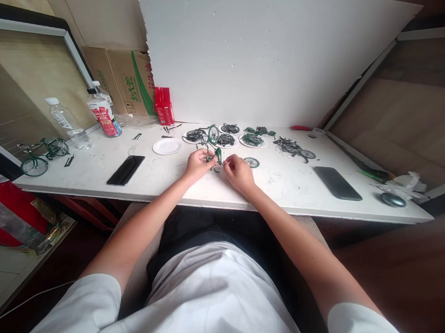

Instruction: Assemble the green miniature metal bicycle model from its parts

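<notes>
A green model bicycle (pixel 213 135), partly built with one wheel raised at its far end, is gripped in my left hand (pixel 199 163) above the middle of the table. Close beside it on the right, my right hand (pixel 239 171) is closed in a pinch near the frame's lower end. Whatever sits between those fingertips is too small to make out. Just beyond my right hand, a loose spoked wheel (pixel 251 162) lies flat on the table.
Behind my hands are white plates with black wheels (pixel 229 140) and green parts (pixel 253 139). Black parts (pixel 295 149) lie right of them. A bare plate (pixel 167 146), phone (pixel 125 170), finished bicycle (pixel 44 155) and bottles (pixel 105 116) stand left; a dark slab (pixel 337 183) and mouse (pixel 393 200) right.
</notes>
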`<act>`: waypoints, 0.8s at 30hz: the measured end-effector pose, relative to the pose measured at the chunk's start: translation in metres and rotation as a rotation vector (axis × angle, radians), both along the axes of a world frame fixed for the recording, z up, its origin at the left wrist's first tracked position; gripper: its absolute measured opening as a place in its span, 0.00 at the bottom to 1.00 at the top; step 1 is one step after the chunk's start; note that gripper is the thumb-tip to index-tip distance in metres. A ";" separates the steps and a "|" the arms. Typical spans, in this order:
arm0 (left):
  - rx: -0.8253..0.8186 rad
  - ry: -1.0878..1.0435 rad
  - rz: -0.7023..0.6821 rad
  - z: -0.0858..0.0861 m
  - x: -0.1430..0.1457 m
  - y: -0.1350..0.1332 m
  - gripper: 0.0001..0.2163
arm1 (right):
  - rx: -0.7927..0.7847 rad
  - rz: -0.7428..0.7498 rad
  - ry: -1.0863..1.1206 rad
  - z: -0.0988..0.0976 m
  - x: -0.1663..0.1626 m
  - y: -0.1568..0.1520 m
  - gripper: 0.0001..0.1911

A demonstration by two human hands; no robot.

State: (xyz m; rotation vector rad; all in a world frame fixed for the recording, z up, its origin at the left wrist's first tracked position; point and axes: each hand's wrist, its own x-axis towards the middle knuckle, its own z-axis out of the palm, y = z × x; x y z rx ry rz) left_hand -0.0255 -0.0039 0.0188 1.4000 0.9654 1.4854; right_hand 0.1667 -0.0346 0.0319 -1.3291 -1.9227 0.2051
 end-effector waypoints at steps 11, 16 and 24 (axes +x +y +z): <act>-0.004 0.000 -0.058 0.000 0.002 -0.001 0.21 | -0.030 -0.072 -0.129 -0.004 0.000 0.005 0.20; 0.007 0.011 -0.088 -0.001 0.001 -0.001 0.21 | -0.082 -0.051 -0.111 0.001 0.000 0.000 0.29; -0.019 -0.042 -0.060 0.003 0.003 -0.001 0.23 | 0.004 -0.044 -0.075 -0.003 0.000 0.003 0.18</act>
